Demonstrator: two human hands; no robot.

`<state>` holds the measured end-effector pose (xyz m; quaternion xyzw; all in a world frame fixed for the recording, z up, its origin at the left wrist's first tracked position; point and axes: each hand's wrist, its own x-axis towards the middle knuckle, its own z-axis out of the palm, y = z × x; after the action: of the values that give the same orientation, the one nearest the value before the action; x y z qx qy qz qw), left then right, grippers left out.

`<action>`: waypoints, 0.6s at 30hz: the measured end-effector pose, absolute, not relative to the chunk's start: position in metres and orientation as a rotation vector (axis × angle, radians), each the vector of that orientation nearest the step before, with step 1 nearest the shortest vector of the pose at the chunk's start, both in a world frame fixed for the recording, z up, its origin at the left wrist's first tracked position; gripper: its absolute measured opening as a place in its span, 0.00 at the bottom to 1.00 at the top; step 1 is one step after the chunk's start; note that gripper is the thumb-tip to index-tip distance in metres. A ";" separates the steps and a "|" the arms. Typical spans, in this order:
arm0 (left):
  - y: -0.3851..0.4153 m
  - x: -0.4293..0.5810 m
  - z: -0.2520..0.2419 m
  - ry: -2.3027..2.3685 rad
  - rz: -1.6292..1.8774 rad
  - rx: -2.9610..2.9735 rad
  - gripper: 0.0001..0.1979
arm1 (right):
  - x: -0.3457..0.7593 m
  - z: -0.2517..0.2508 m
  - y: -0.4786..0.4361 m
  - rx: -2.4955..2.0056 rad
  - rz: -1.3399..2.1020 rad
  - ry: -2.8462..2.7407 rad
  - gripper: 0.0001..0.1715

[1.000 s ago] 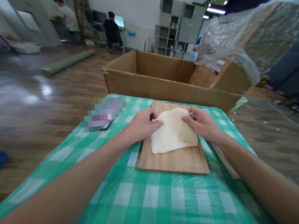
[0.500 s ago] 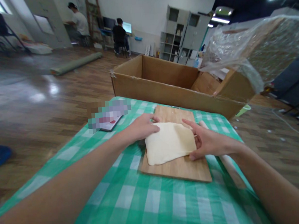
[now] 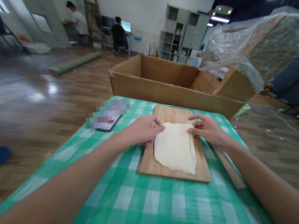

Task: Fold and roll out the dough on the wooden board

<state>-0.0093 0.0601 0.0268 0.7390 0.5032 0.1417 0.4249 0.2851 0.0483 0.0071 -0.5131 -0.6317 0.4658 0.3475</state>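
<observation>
A flat sheet of pale dough [image 3: 175, 150] lies on a wooden board [image 3: 170, 113], its right side folded over along the edge. My left hand [image 3: 150, 128] pinches the far left corner of the dough between thumb and fingers. At the far right corner, my right hand [image 3: 209, 129] has its thumb on top of the dough and curled fingers at the edge, closed on it. Beside the board, partly under my right forearm, lies a pale wooden rolling pin [image 3: 230, 169].
A green checked cloth [image 3: 137, 210] covers the table. A flat device with a blurred-out screen [image 3: 111, 120] lies at the far left. Beyond the table's far edge stands a big cardboard box [image 3: 163, 86] with plastic wrap [image 3: 227, 46] at its right. Two people sit farther back.
The dough has turned on the board and now reaches farther toward me. My right hand has moved from its near right corner to the far right corner. The left hand has shifted slightly right.
</observation>
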 end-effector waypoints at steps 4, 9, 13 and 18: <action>0.070 -0.001 -0.007 1.411 0.777 2.333 0.18 | 0.280 -0.006 0.052 -1.412 1.031 -1.633 0.33; 0.075 0.009 -0.032 1.385 0.818 2.457 0.20 | 0.281 -0.010 0.057 -1.461 1.032 -1.568 0.29; 0.084 0.018 -0.035 1.312 0.861 2.393 0.17 | 0.285 -0.011 0.059 -1.411 1.035 -1.628 0.27; 0.089 0.025 -0.029 1.315 0.930 2.268 0.13 | 0.285 -0.014 0.059 -1.377 0.564 -1.932 0.15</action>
<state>0.0251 0.0890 -0.0293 0.8022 0.4650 0.3290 0.1790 0.2846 0.0585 -0.0141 -0.5300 -0.7438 0.2170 0.3446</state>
